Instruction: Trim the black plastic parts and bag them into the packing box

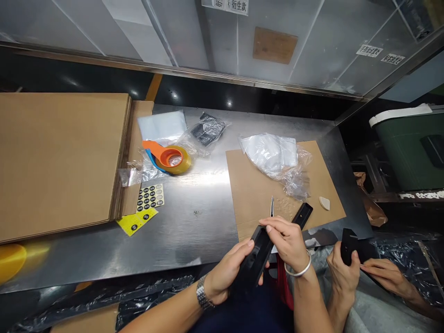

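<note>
A long black plastic piece (255,256) with raised edges lies tilted in my left hand (225,270), whose fingers and thumb wrap round its sides. My right hand (286,238) is closed at the upper end of this piece, its fingertips pressed together against the edge. Whether a small bit sits between those fingertips cannot be seen. Just beyond my right hand a slim pointed metal tool (272,206) shows, its lower part hidden behind the fingers. A second black piece (302,215) rests on the cardboard sheet (243,194), partly behind my right hand.
Clear plastic bags (274,152) and a pale wedge (324,203) are on the cardboard. Leftward lie an orange tape dispenser (169,157), round-sticker sheets (150,198) and stacked cardboard (62,157). At right, a co-worker's hands (342,273) hold another black piece (348,245). A metal-edged panel (222,78) borders the back.
</note>
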A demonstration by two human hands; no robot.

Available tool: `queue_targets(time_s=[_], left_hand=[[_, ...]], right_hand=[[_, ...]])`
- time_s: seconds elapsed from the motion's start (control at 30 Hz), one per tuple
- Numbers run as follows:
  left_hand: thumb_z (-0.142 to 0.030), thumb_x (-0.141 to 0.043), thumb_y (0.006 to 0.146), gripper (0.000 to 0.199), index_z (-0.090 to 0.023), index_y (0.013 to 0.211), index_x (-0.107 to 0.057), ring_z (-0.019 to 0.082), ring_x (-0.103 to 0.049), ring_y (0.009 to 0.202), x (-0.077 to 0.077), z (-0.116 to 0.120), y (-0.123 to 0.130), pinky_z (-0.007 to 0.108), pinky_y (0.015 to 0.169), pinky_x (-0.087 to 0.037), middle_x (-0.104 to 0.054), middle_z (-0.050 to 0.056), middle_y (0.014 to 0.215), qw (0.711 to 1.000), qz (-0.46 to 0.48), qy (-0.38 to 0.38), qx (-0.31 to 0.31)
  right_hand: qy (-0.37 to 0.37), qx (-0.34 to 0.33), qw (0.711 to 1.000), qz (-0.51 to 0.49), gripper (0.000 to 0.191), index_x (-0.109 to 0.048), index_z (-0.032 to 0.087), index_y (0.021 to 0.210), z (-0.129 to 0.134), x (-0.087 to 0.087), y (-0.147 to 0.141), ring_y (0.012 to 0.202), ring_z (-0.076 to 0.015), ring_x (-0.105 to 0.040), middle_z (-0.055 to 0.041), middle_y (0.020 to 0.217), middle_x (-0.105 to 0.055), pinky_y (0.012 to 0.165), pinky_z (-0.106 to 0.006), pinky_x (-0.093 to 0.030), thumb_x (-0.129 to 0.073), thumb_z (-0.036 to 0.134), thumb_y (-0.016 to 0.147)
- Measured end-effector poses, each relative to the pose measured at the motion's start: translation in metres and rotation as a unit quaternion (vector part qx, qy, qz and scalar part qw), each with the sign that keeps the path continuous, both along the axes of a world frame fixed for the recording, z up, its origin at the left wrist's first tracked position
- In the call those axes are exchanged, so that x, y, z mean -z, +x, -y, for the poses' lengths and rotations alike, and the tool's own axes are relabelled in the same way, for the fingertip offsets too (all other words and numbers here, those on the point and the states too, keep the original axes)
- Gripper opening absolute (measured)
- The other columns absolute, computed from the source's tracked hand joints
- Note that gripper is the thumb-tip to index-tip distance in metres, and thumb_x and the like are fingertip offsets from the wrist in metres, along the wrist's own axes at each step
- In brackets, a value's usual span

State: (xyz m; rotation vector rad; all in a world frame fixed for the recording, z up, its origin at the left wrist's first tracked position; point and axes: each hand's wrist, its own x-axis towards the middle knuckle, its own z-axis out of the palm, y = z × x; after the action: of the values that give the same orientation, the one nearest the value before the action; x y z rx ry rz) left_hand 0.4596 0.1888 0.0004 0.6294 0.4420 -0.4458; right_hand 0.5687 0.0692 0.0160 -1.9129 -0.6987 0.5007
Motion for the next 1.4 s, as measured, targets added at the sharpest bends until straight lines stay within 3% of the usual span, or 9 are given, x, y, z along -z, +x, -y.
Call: queue_targets(time_s=[0.1, 0.23, 0.5, 0.73, 0.9, 1.0, 1.13, 1.27, 1.4], left_hand=[[-0.043, -0.037, 0.084, 0.031, -0.016, 0.094, -0.049, 0.013, -0.058, 0.053, -0.002, -0.002, 0.001, 0.024, 0.052, -0.04, -0.06, 0.004, 0.075, 1.0, 0.014, 0.017, -0.007], [-0.043, -0.036, 0.084, 0.031, -0.016, 0.094, -0.05, 0.012, -0.056, 0.057, -0.003, -0.003, 0.002, 0.023, 0.054, -0.04, -0.059, 0.003, 0.078, 0.998, 0.016, 0.054, -0.022], [-0.043, -0.042, 0.082, 0.032, -0.017, 0.102, -0.048, 0.01, -0.054, 0.059, 0.0, 0.002, 0.001, 0.021, 0.052, -0.039, -0.057, 0.002, 0.079, 0.994, 0.015, 0.105, -0.032], [-0.045, -0.038, 0.083, 0.032, -0.016, 0.091, -0.05, 0.013, -0.057, 0.056, 0.004, 0.001, -0.003, 0.024, 0.051, -0.04, -0.06, 0.004, 0.078, 0.997, -0.009, 0.051, -0.059], [-0.042, -0.04, 0.083, 0.034, -0.019, 0.106, -0.046, 0.013, -0.056, 0.06, 0.001, 0.001, -0.005, 0.025, 0.057, -0.043, -0.061, 0.003, 0.079, 0.993, 0.003, 0.089, -0.082], [-0.041, -0.043, 0.082, 0.036, -0.018, 0.111, -0.045, 0.013, -0.057, 0.061, 0.002, 0.004, -0.008, 0.026, 0.059, -0.044, -0.062, 0.004, 0.082, 0.989, 0.013, 0.106, -0.103], [-0.046, -0.034, 0.083, 0.04, -0.013, 0.098, -0.053, 0.016, -0.059, 0.053, 0.009, 0.005, -0.01, 0.028, 0.052, -0.044, -0.064, 0.008, 0.081, 0.995, 0.032, 0.007, -0.098], [-0.054, -0.027, 0.082, 0.059, -0.006, 0.084, -0.062, 0.017, -0.062, 0.052, 0.018, 0.002, -0.011, 0.025, 0.048, -0.045, -0.066, 0.014, 0.078, 0.993, -0.004, -0.114, -0.038], [-0.057, -0.02, 0.081, 0.071, -0.002, 0.075, -0.065, 0.016, -0.062, 0.049, 0.026, -0.002, -0.014, 0.02, 0.04, -0.043, -0.067, 0.017, 0.073, 0.982, -0.009, -0.19, 0.0]], right_hand=[[0.024, 0.09, 0.992, -0.089, 0.024, -0.064, 0.019, 0.097, 0.005, 0.008, -0.006, 0.083, -0.0166, -0.062, -0.0071, 0.095, -0.066, 0.075, -0.031, -0.05, -0.045, 0.029, 0.084], [-0.016, 0.078, 0.991, -0.112, 0.032, -0.054, 0.019, 0.111, 0.013, 0.01, -0.014, 0.087, -0.0162, -0.06, -0.0071, 0.099, -0.064, 0.076, -0.029, -0.049, -0.049, 0.031, 0.082], [-0.09, 0.105, 0.981, -0.135, 0.032, -0.061, 0.013, 0.093, 0.008, 0.009, -0.023, 0.049, -0.0105, -0.055, -0.0009, 0.057, -0.06, 0.047, -0.021, -0.045, -0.045, 0.039, 0.083], [0.015, 0.141, 0.962, -0.235, 0.035, -0.058, 0.014, 0.093, 0.008, 0.016, -0.026, 0.053, -0.0103, -0.056, -0.0022, 0.065, -0.061, 0.043, -0.019, -0.045, -0.048, 0.045, 0.08], [0.028, 0.162, 0.958, -0.234, 0.032, -0.053, 0.016, 0.097, -0.006, 0.013, -0.038, 0.051, -0.0074, -0.05, -0.0001, 0.069, -0.058, 0.041, -0.017, -0.041, -0.055, 0.041, 0.077], [0.013, 0.202, 0.96, -0.195, 0.027, -0.056, 0.016, 0.082, -0.012, 0.018, -0.042, 0.047, -0.0073, -0.048, 0.0019, 0.06, -0.053, 0.042, -0.018, -0.04, -0.052, 0.042, 0.078], [0.041, 0.264, 0.943, -0.199, 0.034, -0.056, 0.015, 0.07, -0.012, 0.028, -0.04, 0.041, -0.0068, -0.043, 0.003, 0.05, -0.05, 0.038, -0.017, -0.035, -0.047, 0.046, 0.08], [0.098, 0.246, 0.945, -0.19, 0.029, -0.061, 0.017, 0.09, -0.01, 0.027, -0.039, 0.064, -0.011, -0.056, -0.0024, 0.072, -0.062, 0.057, -0.021, -0.046, -0.048, 0.042, 0.082], [0.133, 0.098, 0.959, -0.23, 0.032, -0.058, 0.023, 0.108, -0.011, 0.017, -0.041, 0.105, -0.0184, -0.052, -0.0069, 0.112, -0.059, 0.093, -0.035, -0.039, -0.042, 0.039, 0.085]])
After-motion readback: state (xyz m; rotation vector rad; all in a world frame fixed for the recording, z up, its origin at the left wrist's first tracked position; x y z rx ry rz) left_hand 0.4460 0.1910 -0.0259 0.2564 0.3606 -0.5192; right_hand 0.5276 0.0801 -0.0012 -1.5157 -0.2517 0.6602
